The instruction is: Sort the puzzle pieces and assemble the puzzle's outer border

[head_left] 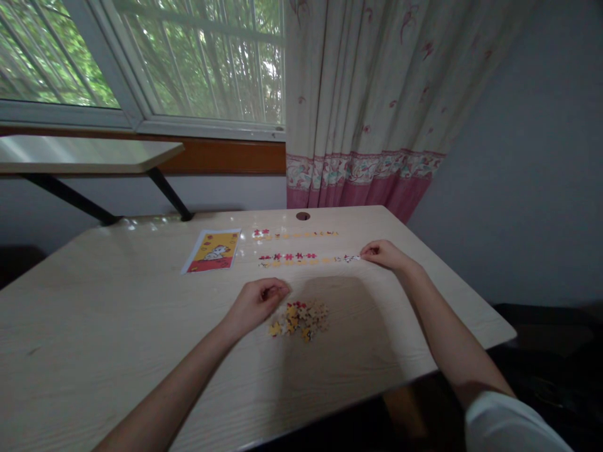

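A small pile of loose jigsaw pieces (301, 318) lies on the pale wooden table (117, 326). My left hand (257, 303) rests just left of the pile, its fingers curled in; what they hold, if anything, is hidden. Farther back run two rows of laid-out pieces, a near row (301, 258) and a far row (294, 235). My right hand (384, 254) is pinched at the right end of the near row, touching the last piece there. A picture card (213, 250) in yellow and red lies to the left of the rows.
A round cable hole (303, 216) sits at the table's back edge. A shelf on black brackets (85, 154) juts out below the window at left. A floral curtain (377, 107) hangs behind the table. The table's right edge drops off near my right forearm.
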`<state>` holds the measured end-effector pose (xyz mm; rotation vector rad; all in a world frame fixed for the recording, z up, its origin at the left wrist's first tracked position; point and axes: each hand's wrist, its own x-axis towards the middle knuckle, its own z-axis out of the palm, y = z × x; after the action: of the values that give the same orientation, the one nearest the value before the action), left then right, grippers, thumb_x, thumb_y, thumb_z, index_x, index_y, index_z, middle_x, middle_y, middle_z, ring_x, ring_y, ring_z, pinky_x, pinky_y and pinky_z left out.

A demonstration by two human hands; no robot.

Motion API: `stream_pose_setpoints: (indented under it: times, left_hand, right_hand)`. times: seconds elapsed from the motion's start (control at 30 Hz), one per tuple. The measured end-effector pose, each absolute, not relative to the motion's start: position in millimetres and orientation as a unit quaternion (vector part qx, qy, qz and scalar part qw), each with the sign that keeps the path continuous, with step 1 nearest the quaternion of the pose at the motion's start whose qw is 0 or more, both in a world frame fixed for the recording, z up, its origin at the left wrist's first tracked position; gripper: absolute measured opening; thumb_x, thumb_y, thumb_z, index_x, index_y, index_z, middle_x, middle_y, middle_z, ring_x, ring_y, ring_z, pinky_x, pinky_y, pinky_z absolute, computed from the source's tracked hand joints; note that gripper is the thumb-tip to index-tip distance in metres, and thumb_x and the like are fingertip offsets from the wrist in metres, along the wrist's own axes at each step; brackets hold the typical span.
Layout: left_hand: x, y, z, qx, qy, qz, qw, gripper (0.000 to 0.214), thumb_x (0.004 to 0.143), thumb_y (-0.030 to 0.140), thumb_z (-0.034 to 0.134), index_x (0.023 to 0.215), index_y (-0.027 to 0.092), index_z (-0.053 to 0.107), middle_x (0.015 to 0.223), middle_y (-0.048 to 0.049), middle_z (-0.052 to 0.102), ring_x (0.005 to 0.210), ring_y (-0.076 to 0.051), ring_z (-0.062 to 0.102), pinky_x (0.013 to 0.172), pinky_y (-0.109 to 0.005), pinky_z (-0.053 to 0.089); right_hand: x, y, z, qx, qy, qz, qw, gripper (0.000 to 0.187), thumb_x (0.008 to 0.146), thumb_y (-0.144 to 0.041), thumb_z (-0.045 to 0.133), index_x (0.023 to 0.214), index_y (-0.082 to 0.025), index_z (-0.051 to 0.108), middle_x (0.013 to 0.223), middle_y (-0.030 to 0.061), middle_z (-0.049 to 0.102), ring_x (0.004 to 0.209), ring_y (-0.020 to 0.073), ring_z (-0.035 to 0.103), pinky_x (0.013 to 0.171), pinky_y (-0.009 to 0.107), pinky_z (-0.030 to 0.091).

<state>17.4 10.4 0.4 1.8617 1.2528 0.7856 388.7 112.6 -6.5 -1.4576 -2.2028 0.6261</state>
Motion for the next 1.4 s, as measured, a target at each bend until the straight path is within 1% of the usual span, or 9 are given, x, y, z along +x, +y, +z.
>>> stream_pose_setpoints:
  times: [0.23,0.33,0.43,0.5,0.6,0.73,0.9,1.2,1.4]
  left_hand:
    - [19,10,3,0.727,0.491,0.307,0.367,0.026,0.078,0.034,0.051,0.080,0.013,0.066,0.064,-0.0026,0.061,0.054,-0.011,0.046,0.050,-0.022,0.033]
    - [18,10,3,0.730,0.489,0.307,0.367,0.026,0.078,0.034,0.051,0.080,0.013,0.066,0.064,-0.0025,0.061,0.055,-0.012,0.047,0.051,-0.022,0.034]
    - [17,10,1,0.731,0.490,0.304,0.364,0.026,0.079,0.034,0.050,0.080,0.013,0.066,0.064,-0.0027,0.061,0.055,-0.012,0.047,0.050,-0.022,0.034]
    - [17,11,-2,0.732,0.485,0.306,0.368,0.025,0.079,0.032,0.050,0.081,0.013,0.065,0.066,-0.0032,0.061,0.056,-0.012,0.049,0.052,-0.023,0.035]
    - [16,12,-4,0.730,0.477,0.311,0.379,0.023,0.079,0.031,0.050,0.081,0.013,0.065,0.068,-0.0039,0.063,0.060,-0.013,0.052,0.055,-0.023,0.038]
    - [16,12,-3,0.732,0.477,0.309,0.376,0.024,0.079,0.032,0.051,0.081,0.013,0.065,0.069,-0.0042,0.063,0.060,-0.013,0.052,0.055,-0.023,0.039]
    - [21,8,3,0.736,0.478,0.305,0.370,0.024,0.079,0.032,0.051,0.078,0.013,0.066,0.065,-0.0025,0.062,0.057,-0.012,0.049,0.052,-0.022,0.036]
    - [31,0,6,0.750,0.455,0.289,0.383,0.023,0.079,0.030,0.051,0.080,0.014,0.067,0.065,-0.0024,0.061,0.057,-0.013,0.048,0.051,-0.022,0.036]
    - [32,0,5,0.733,0.480,0.326,0.356,0.027,0.081,0.036,0.050,0.078,0.015,0.066,0.052,0.0020,0.051,0.048,-0.010,0.039,0.044,-0.020,0.029]
  right_hand:
    - [353,96,9,-0.490,-0.827,0.166,0.217,0.020,0.079,-0.027,0.055,0.085,-0.014,0.070,0.069,0.0028,0.061,0.059,0.0102,0.049,0.057,0.022,0.037]
    - [315,80,12,-0.409,-0.876,0.185,0.175,0.015,0.076,-0.023,0.061,0.085,-0.016,0.069,0.073,0.0023,0.063,0.061,0.0094,0.051,0.060,0.021,0.039]
    - [280,58,16,-0.306,-0.921,0.200,0.131,0.022,0.073,-0.029,0.067,0.091,-0.019,0.069,0.077,0.0021,0.063,0.068,0.0108,0.054,0.066,0.022,0.041]
    - [265,45,20,-0.267,-0.931,0.222,0.112,0.026,0.073,-0.033,0.068,0.095,-0.020,0.068,0.082,0.0026,0.063,0.068,0.0103,0.056,0.065,0.022,0.042]
    - [256,34,23,-0.231,-0.937,0.243,0.102,0.021,0.075,-0.028,0.066,0.095,-0.021,0.069,0.088,0.0023,0.063,0.069,0.0096,0.057,0.068,0.021,0.044]
    - [256,35,20,-0.219,-0.937,0.244,0.116,0.016,0.079,-0.026,0.061,0.093,-0.021,0.069,0.087,0.0025,0.065,0.074,0.0110,0.059,0.071,0.022,0.044]
    - [249,39,13,-0.284,-0.925,0.198,0.157,0.016,0.085,-0.025,0.054,0.082,-0.018,0.069,0.074,0.0029,0.064,0.068,0.0116,0.057,0.067,0.023,0.044]
    - [234,29,13,-0.305,-0.903,0.196,0.230,0.015,0.085,-0.025,0.055,0.082,-0.017,0.068,0.075,0.0027,0.064,0.070,0.0113,0.056,0.068,0.023,0.043]
    - [233,33,6,-0.346,-0.863,0.173,0.325,0.015,0.084,-0.028,0.055,0.081,-0.018,0.066,0.071,0.0014,0.064,0.064,0.0103,0.054,0.064,0.023,0.041]
